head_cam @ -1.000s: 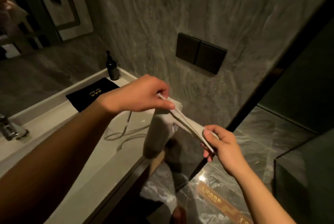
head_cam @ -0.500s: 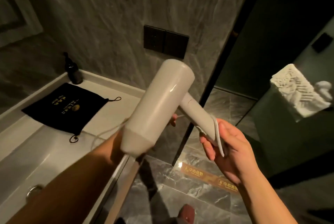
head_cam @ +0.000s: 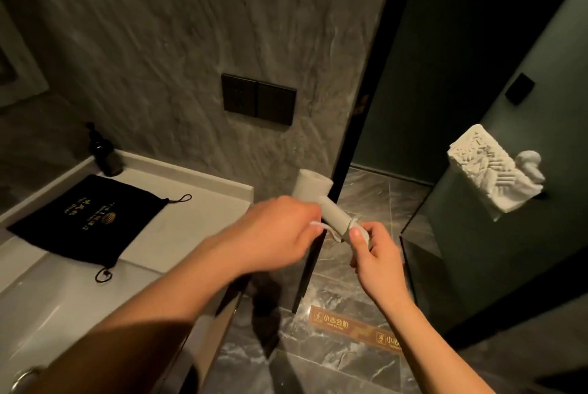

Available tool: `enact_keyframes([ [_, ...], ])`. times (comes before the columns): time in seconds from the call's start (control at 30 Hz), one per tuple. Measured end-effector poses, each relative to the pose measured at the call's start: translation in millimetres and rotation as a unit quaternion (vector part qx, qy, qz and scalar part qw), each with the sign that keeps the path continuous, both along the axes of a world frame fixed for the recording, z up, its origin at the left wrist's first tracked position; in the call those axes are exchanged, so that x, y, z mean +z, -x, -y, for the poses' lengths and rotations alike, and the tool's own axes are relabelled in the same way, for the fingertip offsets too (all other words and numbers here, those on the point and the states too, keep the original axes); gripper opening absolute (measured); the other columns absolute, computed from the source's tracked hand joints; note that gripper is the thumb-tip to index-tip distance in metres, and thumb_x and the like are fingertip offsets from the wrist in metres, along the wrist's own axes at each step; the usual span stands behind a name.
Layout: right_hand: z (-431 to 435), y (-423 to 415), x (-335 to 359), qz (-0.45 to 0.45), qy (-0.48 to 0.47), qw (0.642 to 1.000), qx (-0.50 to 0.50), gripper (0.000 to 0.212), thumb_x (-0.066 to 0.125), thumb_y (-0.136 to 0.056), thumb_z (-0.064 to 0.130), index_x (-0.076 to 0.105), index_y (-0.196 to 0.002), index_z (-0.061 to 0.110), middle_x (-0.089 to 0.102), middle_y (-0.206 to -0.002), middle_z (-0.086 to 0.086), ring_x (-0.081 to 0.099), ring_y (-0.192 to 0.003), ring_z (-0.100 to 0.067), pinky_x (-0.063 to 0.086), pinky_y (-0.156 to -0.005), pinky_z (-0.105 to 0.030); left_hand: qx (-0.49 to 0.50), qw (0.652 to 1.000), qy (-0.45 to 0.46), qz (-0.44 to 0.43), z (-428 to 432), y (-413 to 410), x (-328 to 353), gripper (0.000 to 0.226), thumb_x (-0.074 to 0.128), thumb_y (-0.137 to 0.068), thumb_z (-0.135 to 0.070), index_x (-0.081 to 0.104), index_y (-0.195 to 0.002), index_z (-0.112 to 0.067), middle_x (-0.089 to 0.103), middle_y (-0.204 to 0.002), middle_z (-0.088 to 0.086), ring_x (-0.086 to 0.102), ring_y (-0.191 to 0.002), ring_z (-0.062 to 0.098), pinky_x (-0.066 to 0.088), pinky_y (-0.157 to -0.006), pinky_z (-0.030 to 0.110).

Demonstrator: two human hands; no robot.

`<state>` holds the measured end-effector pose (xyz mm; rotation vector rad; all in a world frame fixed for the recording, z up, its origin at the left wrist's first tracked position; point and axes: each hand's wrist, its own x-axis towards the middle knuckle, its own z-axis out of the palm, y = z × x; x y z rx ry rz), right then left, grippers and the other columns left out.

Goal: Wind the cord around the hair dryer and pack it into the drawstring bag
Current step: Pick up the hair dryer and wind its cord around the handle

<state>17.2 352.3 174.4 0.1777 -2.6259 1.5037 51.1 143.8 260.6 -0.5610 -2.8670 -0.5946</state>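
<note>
Fingers of both hands close on one dryer (head_cam: 321,202) and its one cord (head_cam: 331,231), held in the air past the counter's edge.

We grip the handle's end in our right hand (head_cam: 370,253), thumb up; our left hand (head_cam: 273,231) pinches the cord, which seems looped once round the handle, though blur hides the rest. One black bag (head_cam: 86,222) lies flat on the counter (head_cam: 197,199), well apart, beside one dark bottle (head_cam: 103,152). Two dark wall plates (head_cam: 258,103) sit side by side.

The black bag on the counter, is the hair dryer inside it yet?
No, out. The black bag lies flat on the counter, and the hair dryer is held in both hands beside it.
</note>
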Motion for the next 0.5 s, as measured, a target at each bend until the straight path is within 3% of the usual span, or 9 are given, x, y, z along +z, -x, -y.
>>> enact_keyframes([
  [0.13, -13.5, -2.2, 7.7, 0.024, -0.032, 0.993, 0.111, 0.016, 0.054, -0.102, 0.037, 0.063, -0.102, 0.024, 0.066, -0.069, 0.001, 0.062, -0.057, -0.011, 0.052, -0.058, -0.041, 0.020, 0.997, 0.066, -0.018, 2.8, 30.2, 39.3, 0.030, 0.060, -0.090, -0.051, 0.052, -0.073, -0.028, 0.056, -0.068, -0.010, 0.060, -0.074, 0.017, 0.041, -0.058, 0.033],
  [0.27, -28.1, -0.2, 27.9, 0.107, 0.063, 0.962, 0.242, 0.021, 0.060, -0.100, 0.030, 0.066, -0.100, 0.010, 0.062, -0.073, -0.007, 0.060, -0.056, -0.019, 0.049, -0.054, -0.038, 0.046, 0.993, 0.097, -0.039, 9.2, 61.3, 60.9, 0.052, 0.075, -0.066, -0.068, 0.058, -0.067, -0.019, 0.058, -0.061, -0.005, 0.052, -0.061, 0.015, 0.041, -0.053, 0.034],
  [0.37, -39.9, 3.9, 38.5, 0.174, 0.172, 0.915, 0.321, 0.043, 0.065, -0.091, 0.039, 0.066, -0.107, -0.001, 0.059, -0.074, -0.023, 0.053, -0.049, -0.023, 0.044, -0.050, -0.033, 0.048, 0.999, 0.016, 0.018, 13.7, 77.9, 50.2, 0.065, 0.077, -0.057, -0.073, 0.060, -0.061, -0.011, 0.058, -0.056, 0.006, 0.045, -0.051, 0.013, 0.036, -0.049, 0.032],
  [0.43, -44.7, 5.1, 43.8, 0.186, 0.260, 0.876, 0.362, 0.052, 0.070, -0.090, 0.039, 0.062, -0.111, -0.008, 0.061, -0.075, -0.028, 0.052, -0.044, -0.020, 0.044, -0.047, -0.029, 0.048, 0.992, -0.081, 0.082, 15.1, 82.8, 31.8, 0.063, 0.082, -0.063, -0.062, 0.060, -0.060, -0.003, 0.051, -0.053, 0.008, 0.043, -0.051, 0.012, 0.037, -0.051, 0.030],
  [0.5, -48.0, 5.9, 47.6, 0.188, 0.344, 0.843, 0.369, 0.056, 0.074, -0.088, 0.039, 0.062, -0.112, -0.009, 0.062, -0.078, -0.029, 0.052, -0.041, -0.018, 0.045, -0.044, -0.024, 0.088, 0.973, -0.165, 0.136, 12.2, 83.0, 6.8, 0.047, 0.083, -0.073, -0.044, 0.060, -0.058, -0.006, 0.046, -0.052, -0.002, 0.041, -0.051, 0.008, 0.037, -0.057, 0.026],
])
